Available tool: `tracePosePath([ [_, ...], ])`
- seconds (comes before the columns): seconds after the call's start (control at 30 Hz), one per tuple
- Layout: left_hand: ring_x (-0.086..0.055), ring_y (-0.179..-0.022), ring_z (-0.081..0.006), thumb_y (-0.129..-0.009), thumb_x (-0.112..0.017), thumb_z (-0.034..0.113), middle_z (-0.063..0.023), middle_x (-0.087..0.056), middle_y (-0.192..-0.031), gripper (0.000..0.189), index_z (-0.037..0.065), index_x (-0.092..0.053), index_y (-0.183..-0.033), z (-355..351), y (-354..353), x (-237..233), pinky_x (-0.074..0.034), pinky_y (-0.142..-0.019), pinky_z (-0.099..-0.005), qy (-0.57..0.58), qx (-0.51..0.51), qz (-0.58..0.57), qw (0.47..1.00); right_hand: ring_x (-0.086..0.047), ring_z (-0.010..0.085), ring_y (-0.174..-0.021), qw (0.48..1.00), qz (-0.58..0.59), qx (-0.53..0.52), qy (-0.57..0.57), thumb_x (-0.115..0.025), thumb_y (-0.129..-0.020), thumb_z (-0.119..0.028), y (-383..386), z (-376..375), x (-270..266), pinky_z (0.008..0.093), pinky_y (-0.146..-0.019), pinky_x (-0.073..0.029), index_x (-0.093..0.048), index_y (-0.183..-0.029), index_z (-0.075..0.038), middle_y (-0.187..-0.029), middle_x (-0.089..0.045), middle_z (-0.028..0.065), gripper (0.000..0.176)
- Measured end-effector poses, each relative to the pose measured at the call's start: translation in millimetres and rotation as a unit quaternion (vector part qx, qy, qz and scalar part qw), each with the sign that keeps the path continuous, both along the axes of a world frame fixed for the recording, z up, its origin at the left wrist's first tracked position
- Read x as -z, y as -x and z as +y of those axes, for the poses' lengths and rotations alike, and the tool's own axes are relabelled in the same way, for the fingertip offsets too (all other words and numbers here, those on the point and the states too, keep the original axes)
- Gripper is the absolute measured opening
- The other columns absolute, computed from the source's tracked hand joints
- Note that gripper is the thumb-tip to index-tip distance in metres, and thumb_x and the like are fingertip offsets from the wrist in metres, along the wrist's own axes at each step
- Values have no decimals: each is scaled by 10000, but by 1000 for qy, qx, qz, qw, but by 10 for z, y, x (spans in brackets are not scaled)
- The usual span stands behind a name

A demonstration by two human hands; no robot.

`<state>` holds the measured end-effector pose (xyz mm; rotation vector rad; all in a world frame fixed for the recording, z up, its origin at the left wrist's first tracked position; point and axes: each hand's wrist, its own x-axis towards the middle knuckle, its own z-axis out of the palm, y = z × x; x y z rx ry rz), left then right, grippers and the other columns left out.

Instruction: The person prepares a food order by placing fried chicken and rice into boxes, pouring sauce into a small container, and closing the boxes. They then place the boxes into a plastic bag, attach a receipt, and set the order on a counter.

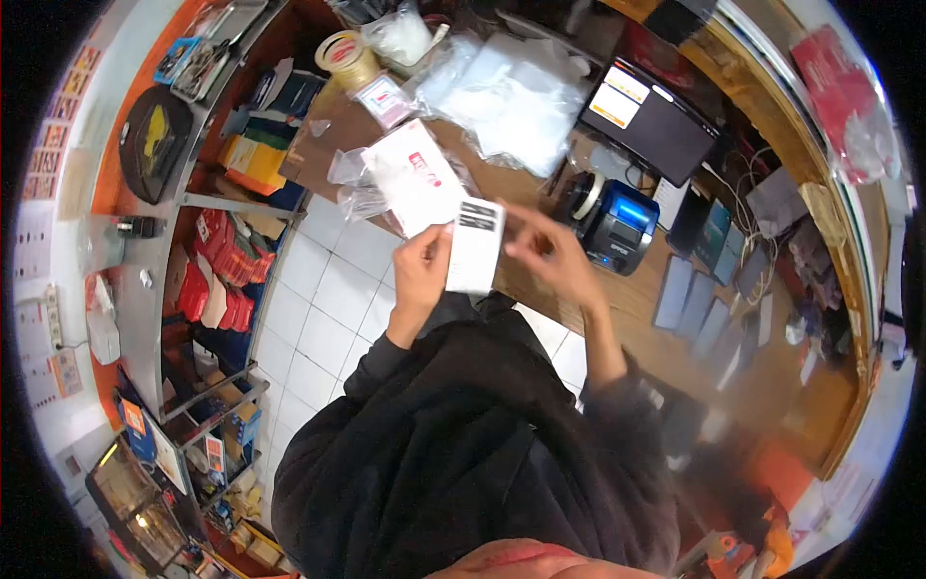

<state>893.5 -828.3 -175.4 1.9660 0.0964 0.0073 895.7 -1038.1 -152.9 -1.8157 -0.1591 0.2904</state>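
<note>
My left hand (421, 275) pinches the left edge of a white paper slip (473, 256) with bold black print at its top. Just right of the slip is my right hand (558, 261), slightly blurred, with its fingers apart and nothing seen in them. Behind the slip, a white packet with a red logo (410, 174) lies at the desk's edge, partly covered by the slip and my left hand. Crumpled clear plastic (362, 193) sits beside that packet.
A black label printer (617, 232) and a monitor (651, 116) stand on the wooden desk (569, 299). Clear plastic bags (521, 96) and tape rolls (344, 58) lie at the back. Shelves with red packets (217, 270) are at left, beyond the white tiled floor (318, 289).
</note>
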Motion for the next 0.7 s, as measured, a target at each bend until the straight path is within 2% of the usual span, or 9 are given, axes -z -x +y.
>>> tracePosePath([
  [0.13,-502,-471,-183,-925,-582,211,-95,-540,-549,274,-21,-616,-784,300,-88,292,-393,-486,-328,-74,-55,-53,994,-393,74,-616,971,-134,-139,139,-685,-810,-58,-938,354,303,243,-588,-379,-519,-1356,-169,-643,-428,-36,581],
  [0.27,-464,-427,-154,-919,-599,266,-64,-448,-483,426,-7,-457,-625,534,-125,595,-353,-449,-309,-167,-76,-32,983,-443,97,-597,981,-26,-188,43,-712,-803,-145,-1233,380,733,292,-584,-400,-554,-1318,-222,-630,-483,-15,544],
  [0.33,-468,-439,-91,-919,-611,281,-14,-435,-477,419,30,-478,-611,775,-79,810,-336,-425,-258,170,-41,175,969,-462,75,-606,988,29,-150,33,-715,-828,-185,-1217,282,864,274,-579,-405,-579,-1292,-207,-640,-492,-47,485],
  [0.4,-463,-452,-50,-916,-625,265,23,-449,-519,369,52,-497,-642,901,-76,816,-335,-403,-214,242,-11,186,952,-475,69,-617,989,47,-136,22,-717,-841,-225,-1174,249,966,232,-572,-393,-589,-1278,-160,-645,-487,-56,460],
  [0.47,-475,-462,-59,-901,-645,255,0,-506,-597,319,34,-510,-716,938,-93,800,-364,-395,-212,231,-56,108,965,-469,75,-635,984,127,-70,-107,-720,-841,-232,-1139,270,1003,216,-600,-388,-592,-1265,-100,-672,-489,-45,462],
  [0.5,-515,-533,-86,-886,-656,340,-25,-505,-733,340,53,-474,-881,938,-126,780,-477,-475,-249,228,-46,131,964,-474,81,-686,982,141,-56,-115,-724,-837,-235,-1110,317,1000,217,-619,-393,-550,-1299,-85,-748,-500,-33,516],
  [0.6,-552,-617,-109,-864,-685,301,-53,-518,-876,372,51,-431,-973,649,-271,808,-515,-506,-277,149,-31,140,978,-500,87,-747,997,10,-69,-44,-748,-813,-252,-988,577,1036,237,-621,-435,-489,-1344,-105,-829,-514,-20,609],
  [0.63,-568,-696,-120,-867,-680,234,-72,-535,-958,405,38,-410,-1097,607,-290,815,-520,-510,-273,135,-39,149,979,-519,97,-782,996,23,-74,-51,-766,-790,-267,-1007,565,1192,250,-617,-479,-434,-1372,-120,-865,-515,-3,686],
  [0.7,-569,-722,-121,-871,-670,217,-64,-525,-939,377,26,-439,-1100,668,-322,849,-531,-564,-282,202,-33,141,969,-565,119,-842,993,72,-65,-72,-710,-839,-266,-1000,523,1126,272,-664,-520,-488,-1345,-117,-892,-550,31,573],
])
